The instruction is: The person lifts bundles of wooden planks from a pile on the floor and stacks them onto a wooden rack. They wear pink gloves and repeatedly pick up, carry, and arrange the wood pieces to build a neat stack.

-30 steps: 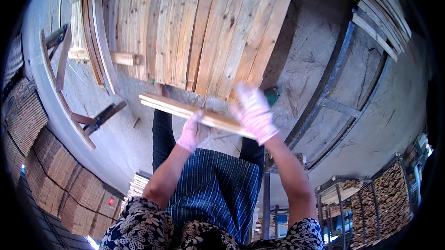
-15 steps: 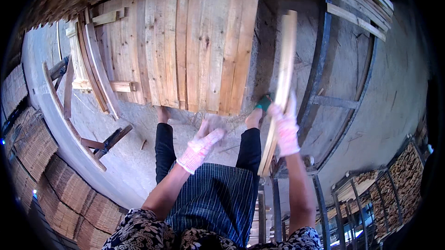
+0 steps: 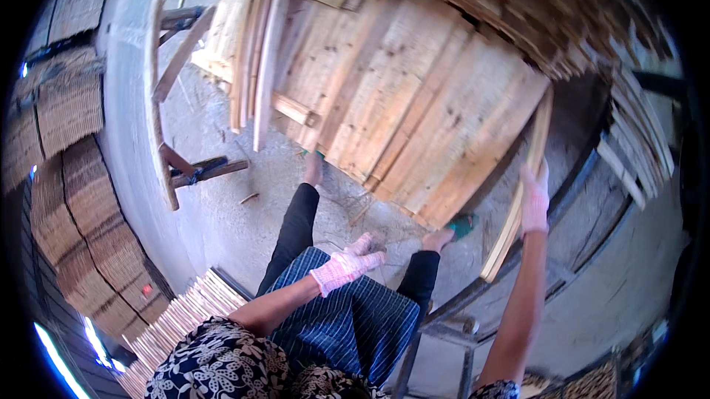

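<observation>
My right hand (image 3: 535, 199), in a pinkish-white knit glove, is closed around a long, narrow wooden slat (image 3: 504, 238). It may be more than one slat laid together. The slat stands at a slant beside the right edge of a broad layer of pale planks (image 3: 444, 122), its far end close to their far right corner. In a matching glove, my left hand (image 3: 349, 260) hangs above my striped apron, short of the planks' near edge. Its fingers are apart and hold nothing.
Loose strips (image 3: 268, 51) lean at the planks' left side, near a wooden trestle (image 3: 164, 103). A dark metal frame (image 3: 573, 184) and piled slats (image 3: 629, 144) are at the right. Bundled sticks (image 3: 70, 214) line the left wall. My feet straddle the near edge.
My view has turned, so the planks now lie tilted and further right. The right hand has carried the slat along, lower beside the planks. The left hand has drawn back from their edge.
</observation>
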Tool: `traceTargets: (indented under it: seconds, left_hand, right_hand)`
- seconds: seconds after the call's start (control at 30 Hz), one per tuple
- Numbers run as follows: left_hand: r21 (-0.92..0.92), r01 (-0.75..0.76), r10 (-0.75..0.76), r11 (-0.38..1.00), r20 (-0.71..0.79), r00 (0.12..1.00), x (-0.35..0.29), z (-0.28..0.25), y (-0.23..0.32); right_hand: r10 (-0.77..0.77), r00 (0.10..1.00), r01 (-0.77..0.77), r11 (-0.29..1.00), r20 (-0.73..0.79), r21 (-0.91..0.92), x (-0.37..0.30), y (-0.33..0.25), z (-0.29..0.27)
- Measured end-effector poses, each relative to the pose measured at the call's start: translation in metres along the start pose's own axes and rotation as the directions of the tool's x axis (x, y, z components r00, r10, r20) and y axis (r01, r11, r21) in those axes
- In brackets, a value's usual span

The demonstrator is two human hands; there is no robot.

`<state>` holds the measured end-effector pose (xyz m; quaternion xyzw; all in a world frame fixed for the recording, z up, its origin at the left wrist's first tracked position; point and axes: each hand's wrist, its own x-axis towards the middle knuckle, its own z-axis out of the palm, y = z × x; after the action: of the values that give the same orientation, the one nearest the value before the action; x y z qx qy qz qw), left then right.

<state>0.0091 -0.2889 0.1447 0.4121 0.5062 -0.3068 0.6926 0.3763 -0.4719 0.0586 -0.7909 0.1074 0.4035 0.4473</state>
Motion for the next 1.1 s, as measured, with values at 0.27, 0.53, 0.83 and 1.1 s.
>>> traceTargets:
  seconds: [0.27,0.53,0.83,1.1]
  left_hand:
    - [0.211,-0.050,0.090,0.976,-0.188,0.978,-0.015,-0.098,0.029]
    - [0.908,-0.054,0.861,0.416,-0.374,0.345,0.079,-0.298,0.159]
    - [0.770,0.253,0.601,0.586,-0.622,0.502,0.132,-0.305,0.207]
    - [0.528,-0.273,0.586,0.804,-0.630,0.509,0.054,-0.395,0.230]
  right_hand:
    - [-0.330,0.942,0.303,0.759,0.062,-0.576,-0.095,0.049,0.058]
    - [-0.540,0.677,0.487,-0.180,0.499,-0.855,0.122,-0.117,0.139]
    - [-0.459,0.741,0.441,-0.219,0.491,-0.870,0.148,-0.130,0.174]
    - [-0.343,0.799,0.467,-0.164,0.494,-0.869,0.141,-0.157,0.191]
